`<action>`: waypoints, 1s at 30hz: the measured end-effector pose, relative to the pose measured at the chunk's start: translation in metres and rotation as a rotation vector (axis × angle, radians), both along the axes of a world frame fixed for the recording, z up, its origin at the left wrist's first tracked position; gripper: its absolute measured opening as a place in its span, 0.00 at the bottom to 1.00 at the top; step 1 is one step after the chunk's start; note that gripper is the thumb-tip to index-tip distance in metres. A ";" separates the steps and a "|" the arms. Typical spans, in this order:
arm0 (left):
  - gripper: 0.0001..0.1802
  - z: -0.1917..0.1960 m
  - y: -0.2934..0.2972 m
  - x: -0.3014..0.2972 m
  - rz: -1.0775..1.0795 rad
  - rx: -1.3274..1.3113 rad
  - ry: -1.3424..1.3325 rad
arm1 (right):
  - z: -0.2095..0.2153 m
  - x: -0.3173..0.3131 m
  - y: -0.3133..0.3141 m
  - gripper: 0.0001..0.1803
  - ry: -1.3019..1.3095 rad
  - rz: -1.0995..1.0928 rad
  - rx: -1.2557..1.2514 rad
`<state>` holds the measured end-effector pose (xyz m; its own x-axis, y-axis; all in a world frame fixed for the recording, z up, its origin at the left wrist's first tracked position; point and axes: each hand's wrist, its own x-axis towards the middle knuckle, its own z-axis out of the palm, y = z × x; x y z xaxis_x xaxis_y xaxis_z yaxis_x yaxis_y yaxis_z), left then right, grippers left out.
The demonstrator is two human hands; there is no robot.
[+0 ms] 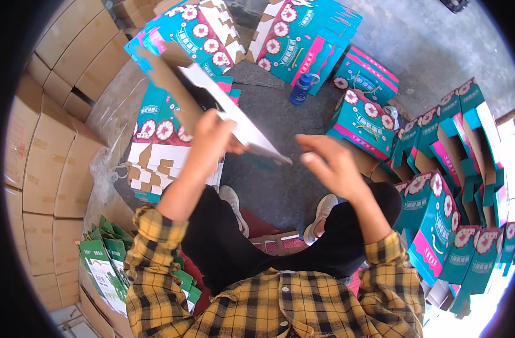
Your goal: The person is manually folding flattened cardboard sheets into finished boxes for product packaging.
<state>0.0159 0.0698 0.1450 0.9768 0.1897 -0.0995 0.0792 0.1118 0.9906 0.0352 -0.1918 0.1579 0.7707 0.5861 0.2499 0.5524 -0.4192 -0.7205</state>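
Observation:
My left hand (213, 132) is closed on the edge of a tilted carton (181, 96), partly opened out, with a brown inner side and a white flap; motion blurs it. Its outer face is mostly turned away. My right hand (332, 164) hovers to the right of the carton, touching nothing, fingers stretched and thumb apart. Under and left of the carton lies a stack of flat teal carton blanks (150, 112), with white and brown cut flaps at its near end.
Flat teal blanks (195, 34) and another stack (308, 34) lie ahead. A blue bottle (300, 90) stands on the dark floor (263, 107). Teal boxes (363, 121) crowd the right side. Brown cartons (54, 152) are piled at left, near green-and-white packaging (102, 265).

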 end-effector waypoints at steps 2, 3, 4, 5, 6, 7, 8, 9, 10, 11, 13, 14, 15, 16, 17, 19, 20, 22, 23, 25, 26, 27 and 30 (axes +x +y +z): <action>0.10 -0.012 -0.039 -0.009 -0.126 0.027 0.042 | -0.017 -0.006 0.013 0.29 0.101 0.098 0.019; 0.09 -0.025 -0.050 -0.013 -0.164 0.069 0.029 | -0.026 -0.008 0.012 0.30 0.105 0.113 -0.032; 0.09 -0.036 -0.059 -0.017 -0.201 0.110 0.016 | -0.033 -0.012 0.010 0.32 0.111 0.127 -0.086; 0.09 -0.039 -0.070 -0.023 -0.231 0.116 0.051 | -0.038 -0.015 0.000 0.38 0.260 0.148 -0.080; 0.10 -0.043 -0.082 -0.028 -0.275 0.118 0.066 | -0.042 -0.021 -0.009 0.38 0.260 0.143 -0.082; 0.11 -0.050 -0.092 -0.032 -0.317 0.250 0.024 | -0.047 -0.028 -0.018 0.41 0.405 0.147 -0.037; 0.12 -0.055 -0.100 -0.040 -0.355 0.390 -0.012 | -0.051 -0.034 -0.024 0.44 0.554 0.157 0.018; 0.10 -0.061 -0.108 -0.045 -0.375 0.386 -0.027 | -0.052 -0.037 -0.030 0.50 0.670 0.187 0.047; 0.08 -0.065 -0.116 -0.051 -0.395 0.382 -0.041 | -0.068 -0.040 -0.040 0.50 0.671 0.174 0.048; 0.10 -0.067 -0.124 -0.057 -0.406 0.439 -0.093 | -0.094 -0.042 -0.054 0.51 0.847 0.123 0.211; 0.11 -0.068 -0.135 -0.071 -0.436 0.482 -0.075 | -0.105 -0.045 -0.067 0.55 1.048 0.068 0.396; 0.11 -0.071 -0.138 -0.078 -0.450 0.495 -0.041 | -0.108 -0.043 -0.065 0.55 1.053 0.071 0.403; 0.11 -0.078 -0.145 -0.084 -0.451 0.526 -0.085 | -0.110 -0.040 -0.063 0.53 0.893 0.036 0.276; 0.10 -0.084 -0.152 -0.088 -0.426 0.521 -0.114 | -0.111 -0.037 -0.059 0.51 0.732 0.002 0.150; 0.10 -0.081 -0.158 -0.089 -0.456 0.487 -0.083 | -0.094 -0.036 -0.052 0.43 0.609 -0.050 0.006; 0.10 -0.079 -0.162 -0.090 -0.488 0.453 -0.050 | -0.109 -0.028 -0.059 0.39 0.620 -0.149 -0.027; 0.12 -0.082 -0.162 -0.089 -0.484 0.447 -0.066 | -0.107 -0.025 -0.058 0.35 0.626 -0.241 -0.063; 0.15 -0.084 -0.158 -0.092 -0.478 0.445 -0.080 | -0.098 -0.024 -0.061 0.30 0.764 -0.275 -0.052; 0.15 -0.080 -0.154 -0.092 -0.456 0.498 -0.067 | -0.103 -0.020 -0.063 0.28 0.646 -0.291 -0.049; 0.20 -0.080 -0.145 -0.094 -0.408 0.653 0.018 | -0.107 -0.020 -0.070 0.24 0.480 -0.308 -0.087; 0.20 -0.084 -0.146 -0.091 -0.401 0.658 0.019 | -0.107 -0.020 -0.068 0.24 0.477 -0.300 -0.084; 0.22 -0.089 -0.148 -0.086 -0.284 0.731 -0.114 | -0.106 -0.021 -0.067 0.24 0.483 -0.297 -0.078; 0.36 -0.096 -0.159 -0.069 -0.202 0.835 -0.271 | -0.109 -0.022 -0.061 0.24 0.440 -0.287 -0.084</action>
<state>-0.0530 -0.0887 0.0491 0.9693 -0.0809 0.2322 -0.2287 -0.6434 0.7306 0.0128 -0.2523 0.0484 0.9245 0.3401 -0.1719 0.0598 -0.5750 -0.8160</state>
